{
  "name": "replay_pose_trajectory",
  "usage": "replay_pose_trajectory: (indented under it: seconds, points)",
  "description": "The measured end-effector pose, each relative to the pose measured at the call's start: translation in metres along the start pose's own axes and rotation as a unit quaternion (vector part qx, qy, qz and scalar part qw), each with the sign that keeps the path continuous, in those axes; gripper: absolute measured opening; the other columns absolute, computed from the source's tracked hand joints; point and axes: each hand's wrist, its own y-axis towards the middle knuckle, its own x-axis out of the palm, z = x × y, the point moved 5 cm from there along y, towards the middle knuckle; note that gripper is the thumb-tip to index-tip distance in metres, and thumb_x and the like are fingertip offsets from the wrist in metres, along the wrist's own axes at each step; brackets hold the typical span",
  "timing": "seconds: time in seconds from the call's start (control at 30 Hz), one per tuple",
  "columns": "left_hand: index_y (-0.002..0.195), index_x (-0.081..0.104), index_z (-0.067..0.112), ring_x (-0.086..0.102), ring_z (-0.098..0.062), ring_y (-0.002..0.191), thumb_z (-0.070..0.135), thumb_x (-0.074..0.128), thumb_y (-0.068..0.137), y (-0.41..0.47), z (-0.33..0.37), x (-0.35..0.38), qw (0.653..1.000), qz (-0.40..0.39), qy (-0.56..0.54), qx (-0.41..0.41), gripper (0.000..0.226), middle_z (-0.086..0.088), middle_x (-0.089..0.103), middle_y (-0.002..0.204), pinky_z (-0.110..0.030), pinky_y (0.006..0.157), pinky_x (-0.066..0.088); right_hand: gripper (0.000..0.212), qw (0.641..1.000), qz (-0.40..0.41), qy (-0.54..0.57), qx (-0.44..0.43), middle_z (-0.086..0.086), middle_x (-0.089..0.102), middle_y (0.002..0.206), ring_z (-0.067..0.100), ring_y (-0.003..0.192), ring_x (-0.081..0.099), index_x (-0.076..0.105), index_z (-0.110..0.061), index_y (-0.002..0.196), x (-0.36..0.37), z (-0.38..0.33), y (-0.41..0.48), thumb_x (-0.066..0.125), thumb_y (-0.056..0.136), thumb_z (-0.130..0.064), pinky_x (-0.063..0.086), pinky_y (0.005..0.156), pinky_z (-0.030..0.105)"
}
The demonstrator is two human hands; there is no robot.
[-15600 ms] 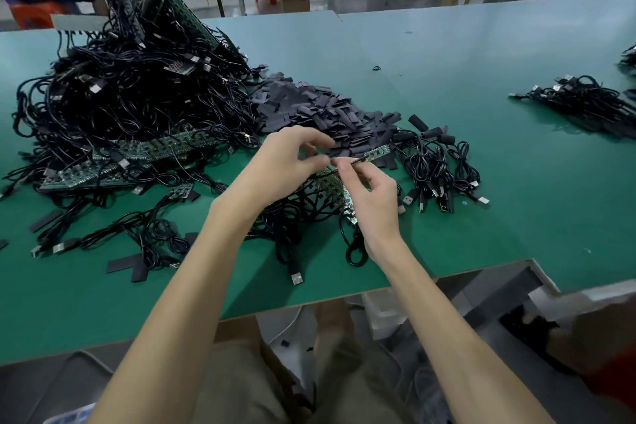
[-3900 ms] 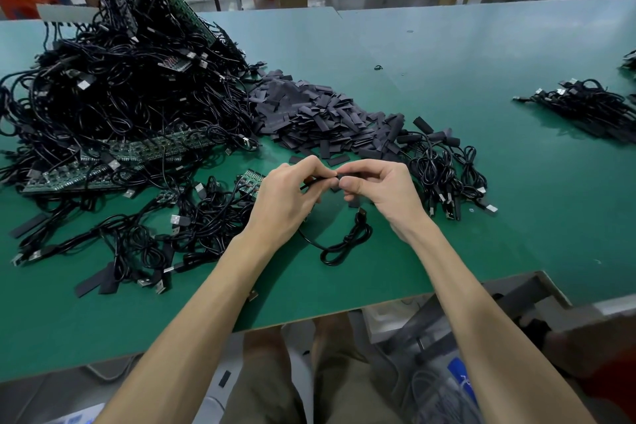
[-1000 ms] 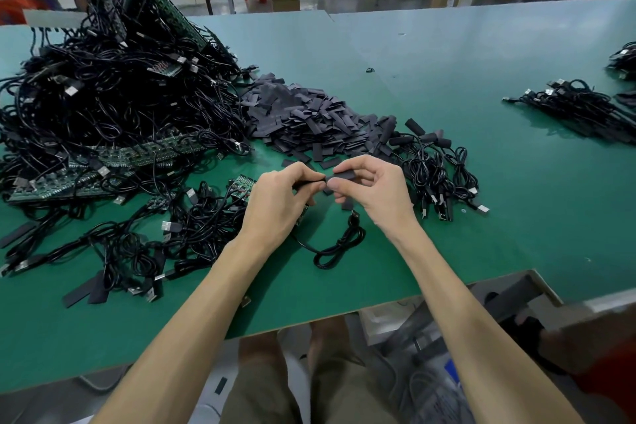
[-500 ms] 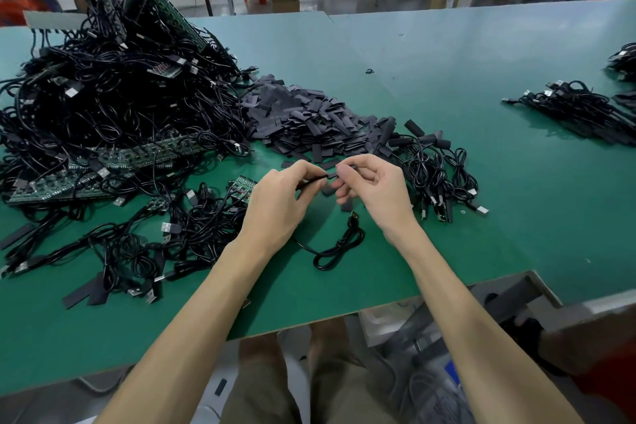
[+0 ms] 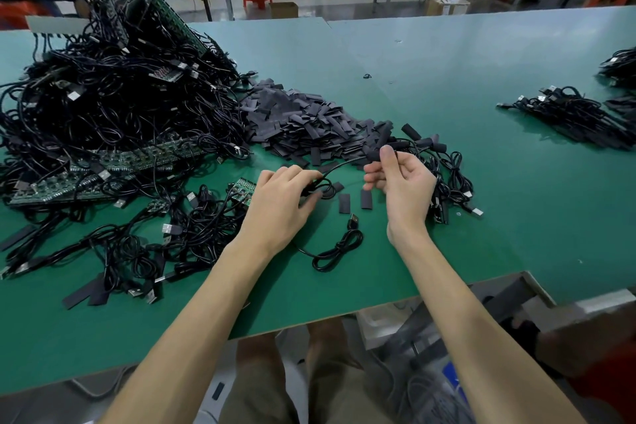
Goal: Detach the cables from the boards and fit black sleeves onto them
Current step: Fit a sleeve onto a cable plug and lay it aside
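My right hand [image 5: 399, 182] pinches the sleeved end of a thin black cable [image 5: 339, 165] between thumb and forefinger, raised above the table. My left hand [image 5: 282, 203] grips the same cable lower down, near a small coil. The rest of that cable [image 5: 335, 246] lies looped on the green table [image 5: 447, 217] between my wrists. A heap of flat black sleeves [image 5: 303, 124] sits just beyond my hands; two loose sleeves [image 5: 354, 201] lie under them. A small green board [image 5: 242, 191] rests left of my left hand. A big tangle of cables and boards [image 5: 113, 107] fills the left.
Sleeved cables [image 5: 447, 175] are piled just right of my right hand. Another cable bundle [image 5: 571, 117] lies far right. The table's front edge [image 5: 344, 317] runs close to my body, with a gap and clutter below. Stools and benches stand beyond the table.
My hands have drawn apart: the right one has moved up and to the right with the sleeved cable end, and the left one has dropped lower onto the cable.
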Motion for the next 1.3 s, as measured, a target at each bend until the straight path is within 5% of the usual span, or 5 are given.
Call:
replay_pose_trajectory:
  seconds: [0.33,0.7,0.83,1.07,1.3]
  points:
    - [0.116,0.072,0.011,0.075,-0.009,0.075,0.019,0.071,0.096,0.017,-0.016,-0.025,0.920,0.071,-0.329,-0.201,0.022,0.006,0.076,0.090,-0.022,0.069,0.056,0.023,0.986,-0.144,-0.073,0.036,0.012,0.078,0.088,0.025,0.079,0.075,0.066,0.000,0.112,0.021,0.001,-0.007,0.076,0.092,-0.007,0.060,0.062,0.029]
    - [0.086,0.060,0.001,0.073,-0.029,0.063,0.017,0.067,0.099,0.087,0.084,0.004,0.768,-0.102,-0.556,-0.301,0.022,-0.024,0.073,0.077,-0.036,0.052,0.061,0.018,0.925,-0.231,-0.300,0.022,-0.008,0.068,0.062,0.006,0.060,0.059,0.062,-0.014,0.082,0.034,0.006,-0.010,0.069,0.087,0.001,0.043,0.056,0.012]
    - [0.098,0.060,0.009,0.066,-0.022,0.089,0.043,0.062,0.101,0.103,0.106,0.025,0.830,-0.160,-0.464,-0.266,0.033,-0.009,0.060,0.095,-0.043,0.094,0.059,0.031,0.897,-0.232,-0.376,0.015,0.030,0.068,0.112,0.029,0.088,0.057,0.061,0.011,0.119,0.032,0.009,-0.010,0.066,0.090,0.003,0.051,0.086,0.042]
    - [0.109,0.078,0.011,0.074,-0.013,0.095,-0.002,0.059,0.093,0.075,0.047,-0.011,0.902,-0.031,-0.378,-0.206,0.028,0.000,0.077,0.102,-0.030,0.088,0.058,0.014,0.933,-0.246,-0.262,0.015,0.007,0.076,0.086,0.012,0.072,0.065,0.071,-0.011,0.097,0.035,0.005,-0.014,0.079,0.087,-0.007,0.051,0.070,0.025]
    - [0.118,0.072,0.022,0.061,-0.021,0.118,0.033,0.077,0.091,0.026,-0.039,-0.051,0.949,-0.131,-0.057,-0.281,0.029,0.004,0.069,0.123,-0.047,0.110,0.042,0.016,0.940,-0.253,-0.227,0.015,0.007,0.076,0.090,0.026,0.083,0.071,0.074,-0.016,0.102,0.033,0.007,-0.016,0.081,0.088,-0.015,0.058,0.075,0.026]
